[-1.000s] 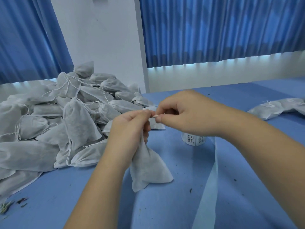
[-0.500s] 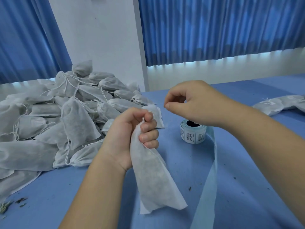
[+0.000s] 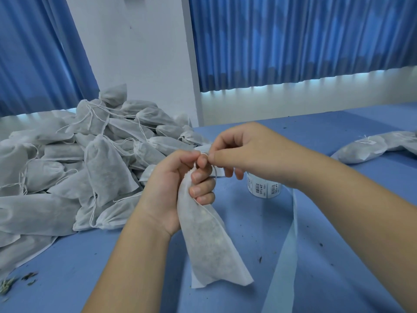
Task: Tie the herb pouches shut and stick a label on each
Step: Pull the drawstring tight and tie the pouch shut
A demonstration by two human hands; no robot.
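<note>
— Pouch [image 3: 209, 240] location, pls?
— Held up over the blue table [image 3: 338, 245], centre of view, neck up, body hanging down. Whether the bottom corner is touching the tabletop can't be told.
— Grip?
— Neck is gripped by the left hand [image 3: 178, 188]: fingers are curled tight round the gathered top, w/ the thumb pressed in from above.
— And the other hand?
— Right hand [image 3: 246, 150] is placed just beside the left, at the pouch mouth. The thin white drawstring [image 3: 216, 173] is pinched btwn thumb & forefinger. A loop of it is seen at the left fingertips. Remaining fingers are loosely curled under.
— What's close by?
— Label roll [image 3: 264, 188] is stood on the table just behind the right wrist, partly hidden by it; barcodes are printed on the labels. A pale backing strip [image 3: 284, 251] is trailed from the roll toward the viewer, right of the pouch.
— Further out?
— Big pile of pouches [image 3: 79, 166] is heaped at left, many w/ strings hanging loose. Two or so other pouches [image 3: 365, 147] are laid at far right, well apart from the pile, one w/ a small tag or label near its neck. Herb crumbs [image 3: 13, 283] are scattered at the bottom-left corner. Blue curtains [image 3: 293, 41] & a white wall [image 3: 140, 53] are seen behind the table.
</note>
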